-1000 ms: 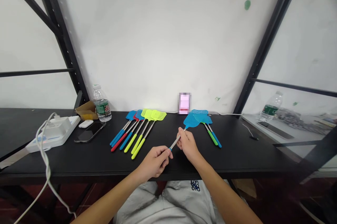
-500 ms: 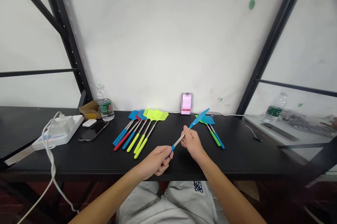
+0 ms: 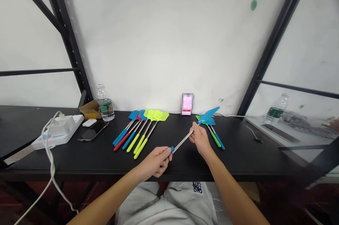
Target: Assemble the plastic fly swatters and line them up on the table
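Head view: left grip (image 3: 161,161) and right grip (image 3: 200,137) closed on 1 blue swatter (image 3: 182,141); 3 yellow swatters (image 3: 160,116) nearby.

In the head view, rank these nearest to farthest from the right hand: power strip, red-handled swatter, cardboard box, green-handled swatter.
1. Green-handled swatter, just right of the right hand.
2. Red-handled swatter, in the left group.
3. Cardboard box, left.
4. Power strip, far left.

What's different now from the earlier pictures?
The right hand moved rightward, away from the left hand, carrying the blue mesh swatter head along and tilting it; more silver metal shaft shows. Neither hand let go. The colourful swatters on the black table stayed put.
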Action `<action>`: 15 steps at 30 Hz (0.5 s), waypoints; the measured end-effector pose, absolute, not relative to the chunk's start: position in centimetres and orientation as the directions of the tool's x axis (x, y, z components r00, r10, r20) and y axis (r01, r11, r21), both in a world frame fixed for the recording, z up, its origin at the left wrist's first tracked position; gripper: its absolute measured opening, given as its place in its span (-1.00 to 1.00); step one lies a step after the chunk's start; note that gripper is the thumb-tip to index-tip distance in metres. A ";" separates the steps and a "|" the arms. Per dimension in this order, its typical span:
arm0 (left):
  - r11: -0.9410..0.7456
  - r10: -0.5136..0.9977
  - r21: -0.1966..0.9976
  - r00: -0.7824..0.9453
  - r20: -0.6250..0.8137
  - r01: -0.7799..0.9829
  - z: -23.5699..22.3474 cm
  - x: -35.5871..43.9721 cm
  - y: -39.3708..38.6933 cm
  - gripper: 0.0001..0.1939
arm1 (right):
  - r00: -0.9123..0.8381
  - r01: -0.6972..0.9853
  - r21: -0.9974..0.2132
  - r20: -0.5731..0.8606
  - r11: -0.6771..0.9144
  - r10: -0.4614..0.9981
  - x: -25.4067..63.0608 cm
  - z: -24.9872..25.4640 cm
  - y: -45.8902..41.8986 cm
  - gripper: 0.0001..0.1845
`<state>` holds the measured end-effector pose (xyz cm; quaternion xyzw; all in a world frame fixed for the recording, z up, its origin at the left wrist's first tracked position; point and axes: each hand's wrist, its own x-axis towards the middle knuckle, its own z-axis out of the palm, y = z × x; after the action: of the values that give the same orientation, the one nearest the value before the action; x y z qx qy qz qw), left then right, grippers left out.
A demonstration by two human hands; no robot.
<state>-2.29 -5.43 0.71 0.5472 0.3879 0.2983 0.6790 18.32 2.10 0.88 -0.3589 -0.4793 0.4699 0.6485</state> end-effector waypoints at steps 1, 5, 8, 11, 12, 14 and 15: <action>0.223 0.828 0.975 0.523 -0.201 0.021 0.7 -2.3 -5.4 -0.55 | 0.120 -0.270 -0.913 0.283 0.306 0.952 18.3 0.8 2.1 -0.46; 0.220 0.824 0.975 0.531 -0.195 0.015 0.7 -2.4 -5.4 -0.58 | 0.193 -0.301 -0.897 0.275 0.324 0.942 18.9 0.9 2.3 -0.47; 0.218 0.825 0.976 0.532 -0.191 0.012 0.7 -2.4 -5.4 -0.60 | 0.203 -0.315 -0.891 0.273 0.326 0.940 19.1 1.0 2.3 -0.47; 0.218 0.825 0.976 0.531 -0.192 0.014 0.8 -2.3 -5.5 -0.61 | 0.177 -0.309 -0.895 0.278 0.322 0.944 18.9 1.0 2.2 -0.46; 0.217 0.827 0.976 0.529 -0.193 0.016 0.8 -2.3 -5.5 -0.61 | 0.168 -0.306 -0.896 0.281 0.321 0.945 18.9 0.9 2.2 -0.45; 0.212 0.827 0.977 0.527 -0.194 0.026 0.8 -2.3 -5.5 -0.61 | 0.157 -0.302 -0.897 0.286 0.321 0.945 18.8 0.9 2.2 -0.45; 0.209 0.827 0.977 0.527 -0.195 0.034 0.8 -2.3 -5.5 -0.61 | 0.152 -0.302 -0.897 0.288 0.322 0.945 18.8 0.9 2.2 -0.45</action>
<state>-2.27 -5.47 0.75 0.5558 0.3873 0.2942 0.6742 18.75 2.17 0.86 -0.3518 -0.4570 0.4638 0.6725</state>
